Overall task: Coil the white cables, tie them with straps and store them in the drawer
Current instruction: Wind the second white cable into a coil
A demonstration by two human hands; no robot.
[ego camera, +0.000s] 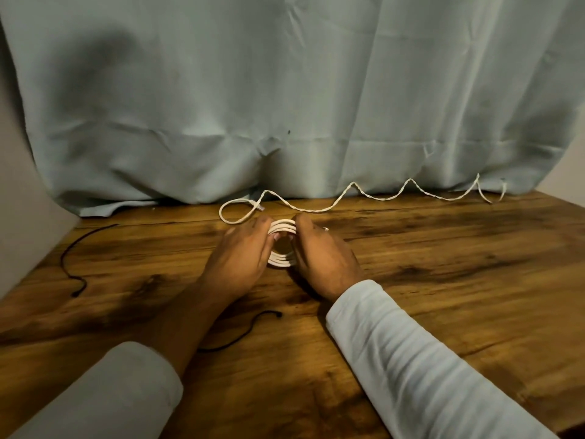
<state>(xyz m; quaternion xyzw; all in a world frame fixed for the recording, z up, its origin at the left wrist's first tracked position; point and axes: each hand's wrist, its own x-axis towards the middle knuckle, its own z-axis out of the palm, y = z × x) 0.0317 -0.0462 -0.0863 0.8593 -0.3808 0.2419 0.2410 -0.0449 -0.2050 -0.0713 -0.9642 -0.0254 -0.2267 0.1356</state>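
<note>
head view looks down, close over table (443,280).

On the worktop (443,264) a coil (280,262) sits between the left hand (240,258) and right hand (319,261). A cable (316,210) trails behind it (off rightward) along the curtain (285,90). One strap (68,258) lies left, a second strap (247,331) in front.

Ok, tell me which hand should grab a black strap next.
Probably the left hand: the near strap lies by its forearm, the other strap further left, while the right hand can hold the coil.
</note>
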